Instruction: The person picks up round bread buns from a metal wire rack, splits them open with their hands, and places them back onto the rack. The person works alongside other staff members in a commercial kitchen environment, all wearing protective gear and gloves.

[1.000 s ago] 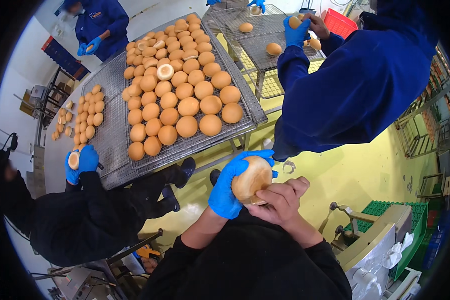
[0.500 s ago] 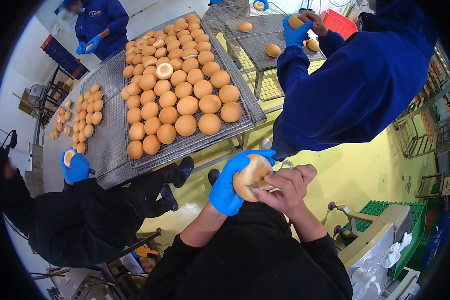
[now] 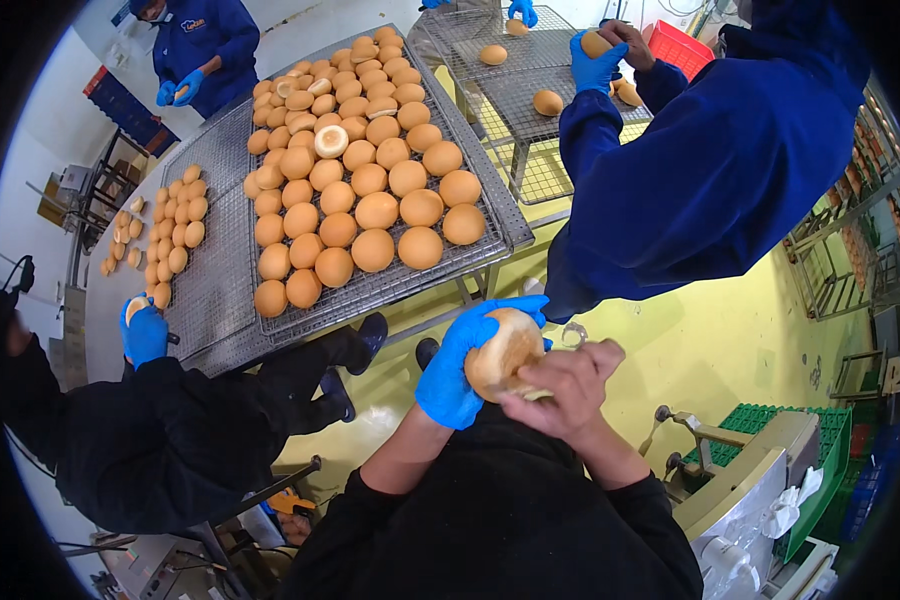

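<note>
A round bun (image 3: 488, 372) with its pale underside showing sits in my left hand (image 3: 448, 372), which wears a blue glove and curls round its edge. My bare right hand (image 3: 567, 388) is closed in a pinch, its fingertips against the bun's underside. From that grip a small thin tool (image 3: 574, 335) sticks out, its clear or shiny end beyond the knuckles; the rest is hidden by fingers and blur. Ahead lie many golden-brown buns (image 3: 375, 210) on a wire rack (image 3: 370, 292), a few of them turned pale side up.
A metal table (image 3: 515, 225) carries the rack and a smaller group of buns (image 3: 178, 215). Co-workers in blue gloves handle buns at left, far left and right; the blue-clad one (image 3: 690, 190) stands close. A machine (image 3: 750, 490) and green crate (image 3: 785, 425) stand near right.
My right fingers have shifted slightly over the bun's underside, and the tool's tip seen earlier is now hidden or blurred. The left hand still holds the bun in nearly the same place.
</note>
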